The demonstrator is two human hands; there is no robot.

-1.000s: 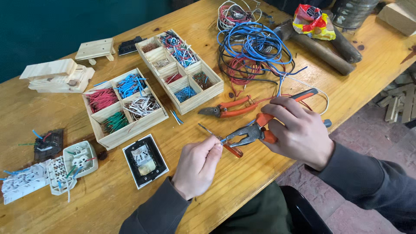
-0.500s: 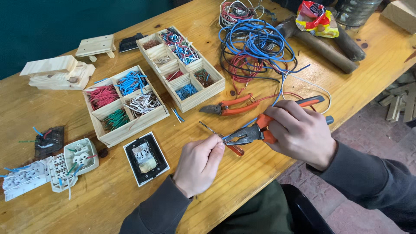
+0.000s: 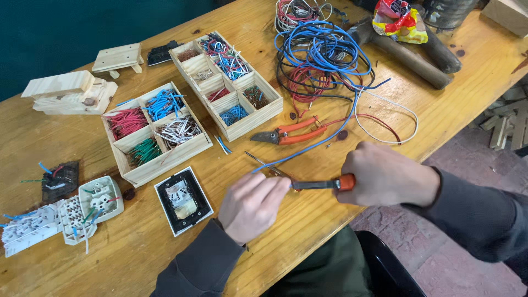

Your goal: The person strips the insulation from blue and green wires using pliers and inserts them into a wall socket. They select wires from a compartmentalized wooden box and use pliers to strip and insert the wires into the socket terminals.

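My right hand (image 3: 388,177) grips the orange handles of a wire stripper (image 3: 318,185), its dark jaws pointing left toward my left hand (image 3: 252,204). My left hand pinches the end of a blue wire (image 3: 308,149) right at the jaws. That wire runs up and right to a tangle of blue, red and black wires (image 3: 324,58). Both hands hover low over the wooden table (image 3: 308,220) near its front edge.
Orange-handled cutters (image 3: 289,133) lie just beyond the hands. Two wooden compartment trays (image 3: 155,132) (image 3: 228,80) hold cut coloured wire pieces. A black-framed switch plate (image 3: 182,201) and white socket parts (image 3: 82,212) lie at left; wooden blocks (image 3: 69,92) at far left.
My right hand has rolled over so the stripper lies flatter, handles hidden in the fist. My left hand has shifted slightly right toward the jaws.
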